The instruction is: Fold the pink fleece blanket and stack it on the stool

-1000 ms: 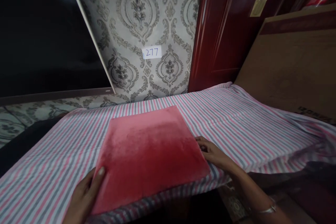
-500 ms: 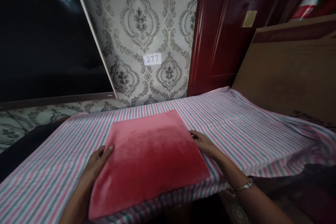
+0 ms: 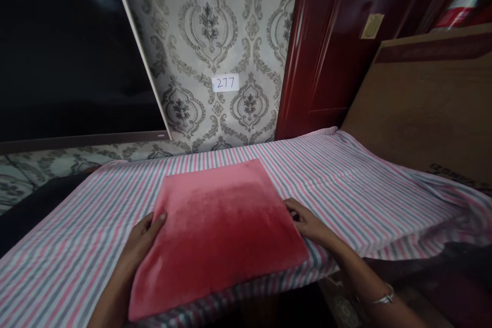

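A square red velvety cloth [image 3: 223, 230], like a flat cushion cover, lies spread on a striped sheet [image 3: 338, 179]. Its far part shows paler pink, its near part deeper red. My left hand [image 3: 144, 238] grips the left edge, the thumb on top and the fingers partly tucked beneath. At the right edge, my right hand [image 3: 307, 220] has its fingers curled against the cloth's side; its thumb is mostly hidden. The cloth's near edge reaches the front of the covered surface.
A large dark screen [image 3: 77, 61] stands at the left, before patterned wallpaper [image 3: 207, 20]. A paper marked 277 [image 3: 225, 82] is stuck there. On the right are a dark red wooden panel [image 3: 326, 51], a cardboard box [image 3: 423, 107] and a bottle [image 3: 457, 10] behind it.
My right hand has slid along the cloth's right edge, toward me and slightly right. My left hand keeps its hold, and the cloth lies much as before. The view has shifted slightly.
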`<action>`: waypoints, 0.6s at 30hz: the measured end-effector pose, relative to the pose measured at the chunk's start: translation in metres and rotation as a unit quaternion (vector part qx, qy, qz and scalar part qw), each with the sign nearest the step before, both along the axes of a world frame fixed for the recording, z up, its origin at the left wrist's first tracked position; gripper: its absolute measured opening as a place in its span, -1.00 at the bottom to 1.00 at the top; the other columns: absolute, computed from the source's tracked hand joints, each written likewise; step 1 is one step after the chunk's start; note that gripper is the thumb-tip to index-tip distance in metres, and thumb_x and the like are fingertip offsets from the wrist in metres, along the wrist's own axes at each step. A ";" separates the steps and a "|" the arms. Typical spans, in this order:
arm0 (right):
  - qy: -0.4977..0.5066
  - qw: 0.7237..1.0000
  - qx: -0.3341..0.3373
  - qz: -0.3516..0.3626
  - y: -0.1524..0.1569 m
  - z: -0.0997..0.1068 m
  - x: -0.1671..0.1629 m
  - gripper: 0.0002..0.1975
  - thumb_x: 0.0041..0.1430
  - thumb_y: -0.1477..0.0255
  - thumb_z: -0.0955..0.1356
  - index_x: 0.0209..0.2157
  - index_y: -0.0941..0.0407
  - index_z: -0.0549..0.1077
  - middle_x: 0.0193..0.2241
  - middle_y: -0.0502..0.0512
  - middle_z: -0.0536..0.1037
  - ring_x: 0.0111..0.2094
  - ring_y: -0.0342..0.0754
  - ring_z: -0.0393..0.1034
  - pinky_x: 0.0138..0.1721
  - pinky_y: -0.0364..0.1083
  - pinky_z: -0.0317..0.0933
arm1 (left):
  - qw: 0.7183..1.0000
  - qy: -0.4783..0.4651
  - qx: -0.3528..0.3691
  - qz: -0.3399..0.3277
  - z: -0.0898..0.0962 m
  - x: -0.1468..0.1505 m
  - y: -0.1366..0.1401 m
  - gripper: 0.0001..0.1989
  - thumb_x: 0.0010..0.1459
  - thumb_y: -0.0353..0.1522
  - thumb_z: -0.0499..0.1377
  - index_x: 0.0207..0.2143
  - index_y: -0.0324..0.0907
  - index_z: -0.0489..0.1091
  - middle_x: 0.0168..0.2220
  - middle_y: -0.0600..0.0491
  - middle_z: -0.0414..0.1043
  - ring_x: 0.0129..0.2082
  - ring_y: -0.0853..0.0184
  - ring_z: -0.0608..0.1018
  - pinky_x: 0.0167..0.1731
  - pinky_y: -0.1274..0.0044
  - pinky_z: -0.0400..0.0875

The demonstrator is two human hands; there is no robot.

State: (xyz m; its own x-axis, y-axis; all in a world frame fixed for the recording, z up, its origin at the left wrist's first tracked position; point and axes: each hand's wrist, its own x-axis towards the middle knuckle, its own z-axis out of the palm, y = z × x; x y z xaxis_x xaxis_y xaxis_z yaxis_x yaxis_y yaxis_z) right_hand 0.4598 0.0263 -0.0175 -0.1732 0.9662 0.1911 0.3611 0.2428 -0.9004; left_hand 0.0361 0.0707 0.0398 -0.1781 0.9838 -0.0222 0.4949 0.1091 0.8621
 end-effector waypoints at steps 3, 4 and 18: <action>-0.002 1.000 0.010 -0.012 -0.003 0.002 -0.004 -0.74 0.05 0.19 0.40 -0.34 0.08 0.54 -0.29 0.10 0.41 -0.25 0.00 0.32 -0.29 -0.09 0.24 | 1.000 0.004 0.003 0.002 -0.003 -0.002 0.002 -0.29 -0.28 0.26 0.17 -0.36 -0.18 0.48 -0.29 -0.08 0.60 -0.16 0.02 0.58 -0.15 0.37 0.46; -0.002 1.000 0.013 -0.021 -0.003 0.004 -0.006 -0.75 0.05 0.18 0.40 -0.39 0.08 0.53 -0.33 0.09 0.40 -0.27 -0.01 0.31 -0.31 -0.09 0.23 | 1.000 0.006 0.005 0.003 -0.005 -0.003 0.003 -0.28 -0.28 0.26 0.18 -0.35 -0.18 0.49 -0.28 -0.09 0.60 -0.14 0.01 0.58 -0.12 0.36 0.46; 0.109 0.990 -0.087 -0.003 -0.003 0.009 -0.009 -0.63 -0.07 0.17 0.48 -0.25 0.10 0.53 -0.39 0.04 0.58 -0.32 0.03 0.45 -0.21 -0.01 0.34 | 1.000 -0.016 0.003 -0.017 -0.006 -0.003 0.000 -0.33 -0.25 0.23 0.21 -0.39 -0.18 0.46 -0.36 -0.05 0.57 -0.25 0.09 0.58 -0.29 0.43 0.49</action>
